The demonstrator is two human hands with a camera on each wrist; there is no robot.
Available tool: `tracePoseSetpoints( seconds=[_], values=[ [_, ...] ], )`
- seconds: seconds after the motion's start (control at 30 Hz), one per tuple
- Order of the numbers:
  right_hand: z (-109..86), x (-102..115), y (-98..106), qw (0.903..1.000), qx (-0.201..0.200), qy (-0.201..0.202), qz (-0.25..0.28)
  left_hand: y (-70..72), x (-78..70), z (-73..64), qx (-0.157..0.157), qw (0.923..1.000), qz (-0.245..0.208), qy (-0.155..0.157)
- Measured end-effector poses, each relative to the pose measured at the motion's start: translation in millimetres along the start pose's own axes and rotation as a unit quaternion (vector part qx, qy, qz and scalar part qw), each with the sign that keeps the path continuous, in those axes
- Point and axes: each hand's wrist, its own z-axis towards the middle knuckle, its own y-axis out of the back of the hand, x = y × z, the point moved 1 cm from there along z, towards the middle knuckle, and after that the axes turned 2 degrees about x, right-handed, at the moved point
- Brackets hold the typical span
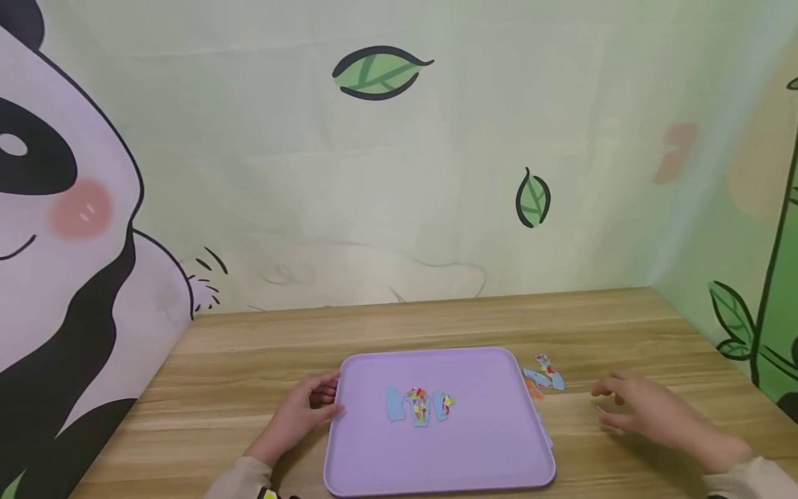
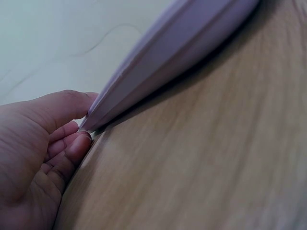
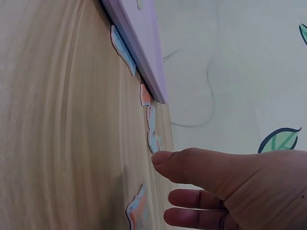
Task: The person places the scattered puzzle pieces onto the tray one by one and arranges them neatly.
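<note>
A lilac plastic tray (image 1: pixel 474 457) lies on the wooden table. My left hand (image 1: pixel 302 409) grips its left rim, the thumb on the rim and fingers curled below it in the left wrist view. Three puzzle pieces sit apart in a row inside the tray: a plain blue piece (image 1: pixel 395 404), a multicoloured piece (image 1: pixel 418 407) and a blue piece with a coloured patch (image 1: pixel 443 405). My right hand (image 1: pixel 654 412) hovers right of the tray with relaxed fingers, holding nothing. In the right wrist view an orange-and-blue puzzle piece (image 3: pixel 137 209) lies near that hand.
Beyond the tray's right edge lie more puzzle pieces, among them a blue-and-coloured one (image 1: pixel 551 374) and an orange one (image 1: pixel 534 389). Another blue piece (image 1: pixel 545 433) is partly hidden by the tray's right rim. A printed backdrop (image 1: pixel 280 173) borders the table (image 1: pixel 262 339).
</note>
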Motion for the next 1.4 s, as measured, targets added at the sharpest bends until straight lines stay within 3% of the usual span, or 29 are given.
tracePoseSetpoints(
  seconds=[0.3,0.93,1.4],
  values=[
    [-6.6,-9,-3,0.9994,-0.022,0.025,-0.009,0.1,-2.1,0.0,-0.008,0.9999,0.006,0.011],
    [-15.4,-19,-6,0.9998,0.014,0.016,-0.002,-0.3,-3.4,-0.5,-0.006,0.9999,0.004,0.008],
    [-14.3,-17,-10,1.0000,-0.003,0.006,-0.007,0.2,-2.2,-0.4,0.000,1.0000,-0.001,0.004]
  ],
)
